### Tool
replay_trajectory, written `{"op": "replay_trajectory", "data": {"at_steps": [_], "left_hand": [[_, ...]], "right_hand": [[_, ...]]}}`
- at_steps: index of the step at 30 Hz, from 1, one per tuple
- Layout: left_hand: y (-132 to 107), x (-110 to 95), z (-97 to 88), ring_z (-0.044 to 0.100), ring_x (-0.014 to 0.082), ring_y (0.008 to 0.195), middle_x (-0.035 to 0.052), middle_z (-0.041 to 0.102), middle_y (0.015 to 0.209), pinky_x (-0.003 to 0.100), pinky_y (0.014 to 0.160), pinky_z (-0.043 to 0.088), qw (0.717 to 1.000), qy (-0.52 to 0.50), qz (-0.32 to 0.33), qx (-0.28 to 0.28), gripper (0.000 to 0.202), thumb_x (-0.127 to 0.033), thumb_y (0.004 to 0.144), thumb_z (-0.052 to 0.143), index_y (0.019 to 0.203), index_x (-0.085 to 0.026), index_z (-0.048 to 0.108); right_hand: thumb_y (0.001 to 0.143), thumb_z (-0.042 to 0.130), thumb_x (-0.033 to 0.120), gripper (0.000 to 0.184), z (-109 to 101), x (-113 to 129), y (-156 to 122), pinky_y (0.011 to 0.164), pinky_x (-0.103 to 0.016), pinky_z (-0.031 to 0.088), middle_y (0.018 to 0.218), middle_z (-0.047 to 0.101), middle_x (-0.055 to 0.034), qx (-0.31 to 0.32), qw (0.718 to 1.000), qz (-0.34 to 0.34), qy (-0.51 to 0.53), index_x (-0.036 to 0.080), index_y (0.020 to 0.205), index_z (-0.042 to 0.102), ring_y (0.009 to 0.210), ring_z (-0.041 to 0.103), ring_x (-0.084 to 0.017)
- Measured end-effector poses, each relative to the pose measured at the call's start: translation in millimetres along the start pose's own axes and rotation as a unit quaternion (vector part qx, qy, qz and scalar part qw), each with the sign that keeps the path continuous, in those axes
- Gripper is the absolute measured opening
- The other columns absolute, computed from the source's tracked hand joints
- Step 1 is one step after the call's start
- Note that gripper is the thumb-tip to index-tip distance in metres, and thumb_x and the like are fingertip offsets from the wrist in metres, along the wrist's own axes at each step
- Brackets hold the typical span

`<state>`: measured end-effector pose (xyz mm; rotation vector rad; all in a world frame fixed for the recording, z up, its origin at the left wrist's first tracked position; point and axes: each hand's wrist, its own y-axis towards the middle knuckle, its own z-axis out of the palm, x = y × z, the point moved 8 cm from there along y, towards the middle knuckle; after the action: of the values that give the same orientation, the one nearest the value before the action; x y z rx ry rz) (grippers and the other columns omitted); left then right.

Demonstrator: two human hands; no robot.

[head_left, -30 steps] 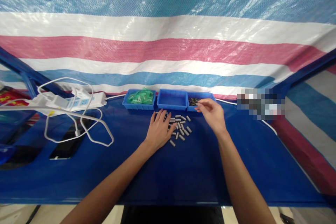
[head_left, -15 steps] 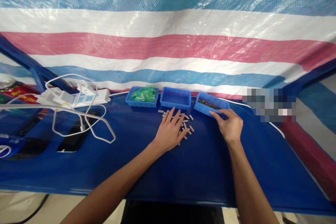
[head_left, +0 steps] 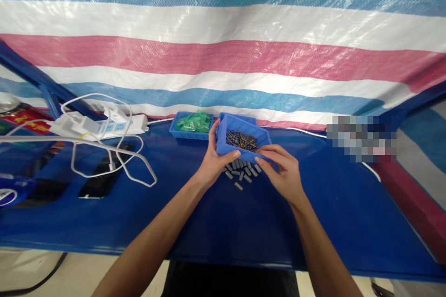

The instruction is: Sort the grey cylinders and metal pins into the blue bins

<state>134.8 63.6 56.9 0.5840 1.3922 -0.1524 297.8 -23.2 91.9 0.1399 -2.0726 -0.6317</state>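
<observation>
Between my two hands is a blue plastic bin (head_left: pixel 245 154), lifted off the table and tilted. Many small dark and brass-coloured screws (head_left: pixel 241 140) lie inside it. My left hand (head_left: pixel 213 160) grips its left end, thumb along the near rim. At the near right corner, my right hand (head_left: pixel 281 170) holds the rim between thumb and fingers. Small grey cylindrical pieces (head_left: pixel 240 175) are scattered on the table just below the bin. Behind it, a second blue bin (head_left: pixel 240 118) is mostly hidden.
Left of the held bin stands a blue bin (head_left: pixel 190 135) with green plastic packets (head_left: pixel 193 122). Further left are a white power strip (head_left: pixel 128 125) with looping cables and a black phone (head_left: pixel 101 176). A striped tarp (head_left: pixel 223 60) hangs behind the blue table (head_left: pixel 223 232).
The bin of screws has moved left from its place at the right and been lifted over the grey pieces. My left hand has left those pieces and taken hold of the bin's left end.
</observation>
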Motion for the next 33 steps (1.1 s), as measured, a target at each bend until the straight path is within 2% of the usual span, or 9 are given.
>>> {"op": "replay_trajectory", "data": {"at_steps": [4,6,8,11,14,20,25,29,33], "left_hand": [[2.2,-4.5,-29.1,0.068,0.0292,0.121,0.013,0.056,0.147,0.05,0.095,0.062,0.997,0.068,0.007,-0.038,0.108,-0.062,0.087,0.074,0.163,-0.041,0.0],[3.2,-9.7,-45.9,0.068,0.03,0.119,0.0122,0.057,0.144,0.049,0.095,0.062,0.994,0.092,0.018,-0.063,0.113,-0.067,0.08,0.078,0.162,-0.041,0.004],[4.8,-16.0,-57.7,0.067,0.031,0.121,0.012,0.054,0.146,0.048,0.095,0.062,0.991,0.108,0.03,-0.073,0.116,-0.07,0.076,0.08,0.161,-0.042,0.008],[7.7,-26.0,-63.4,0.066,0.0319,0.121,0.0123,0.054,0.146,0.047,0.094,0.062,0.99,0.122,0.046,-0.058,0.118,-0.068,0.068,0.087,0.16,-0.038,0.017],[9.2,-33.3,-60.3,0.068,0.0316,0.118,0.0118,0.059,0.141,0.045,0.093,0.063,0.991,0.115,0.047,-0.042,0.117,-0.06,0.063,0.093,0.157,-0.034,0.029],[8.0,-35.2,-48.7,0.063,0.0347,0.127,0.014,0.058,0.146,0.049,0.103,0.058,0.99,0.136,0.041,-0.014,0.11,-0.049,0.062,0.097,0.154,-0.03,0.04],[6.6,-32.9,-40.2,0.059,0.0355,0.133,0.0148,0.05,0.157,0.047,0.105,0.055,0.986,0.16,0.046,0.006,0.107,-0.048,0.065,0.096,0.155,-0.03,0.04],[8.5,-39.5,-28.7,0.059,0.0353,0.132,0.0144,0.051,0.156,0.044,0.103,0.055,0.979,0.195,0.061,0.007,0.105,-0.049,0.064,0.096,0.153,-0.028,0.044],[15.2,-46.3,-14.2,0.063,0.0339,0.126,0.0128,0.057,0.152,0.043,0.101,0.054,0.967,0.247,0.06,0.02,0.101,-0.051,0.064,0.095,0.151,-0.027,0.049]], "right_hand": [[0.096,0.066,0.035,0.019,29.1,-13.3,-7.8,0.071,-0.038,0.062,0.129,0.068,-0.0113,0.059,0.994,0.036,0.089,0.027,0.112,0.071,0.085,0.072,-0.022],[0.095,0.065,0.034,0.032,31.2,-25.7,-12.4,0.074,-0.04,0.063,0.137,0.064,-0.0121,0.021,0.992,0.071,0.103,0.028,0.126,0.058,0.08,0.071,-0.02],[0.097,0.06,0.034,0.031,25.1,-38.1,-16.7,0.082,-0.044,0.061,0.126,0.066,-0.0122,-0.062,0.993,0.094,0.021,0.026,0.125,0.052,0.082,0.07,-0.021],[0.089,0.07,0.041,0.043,37.3,-47.1,-18.8,0.102,-0.058,0.052,0.128,0.062,-0.0178,-0.053,0.984,0.072,-0.151,0.022,0.126,0.055,0.117,0.062,-0.036],[0.091,0.07,0.042,0.057,55.4,-56.7,-19.9,0.112,-0.063,0.044,0.141,0.056,-0.021,-0.008,0.98,0.057,-0.192,0.021,0.14,0.05,0.135,0.052,-0.04],[0.104,0.047,0.03,0.044,60.1,-66.2,-18.1,0.117,-0.056,0.042,0.142,0.058,-0.02,-0.007,0.984,0.084,-0.155,0.018,0.146,0.05,0.138,0.051,-0.033],[0.105,0.042,0.03,0.043,53.4,-66.7,-13.6,0.117,-0.053,0.042,0.144,0.059,-0.0185,-0.04,0.987,0.119,-0.1,0.018,0.145,0.049,0.134,0.056,-0.03],[0.105,0.04,0.033,0.041,55.3,-74.4,-14.7,0.116,-0.05,0.043,0.144,0.06,-0.0165,-0.078,0.984,0.155,-0.039,0.021,0.143,0.048,0.134,0.057,-0.028],[0.096,0.044,0.022,0.044,50.6,-77.7,-17.6,0.112,-0.045,0.047,0.141,0.061,-0.0131,-0.132,0.979,0.153,0.027,0.022,0.141,0.048,0.13,0.059,-0.024]]}}
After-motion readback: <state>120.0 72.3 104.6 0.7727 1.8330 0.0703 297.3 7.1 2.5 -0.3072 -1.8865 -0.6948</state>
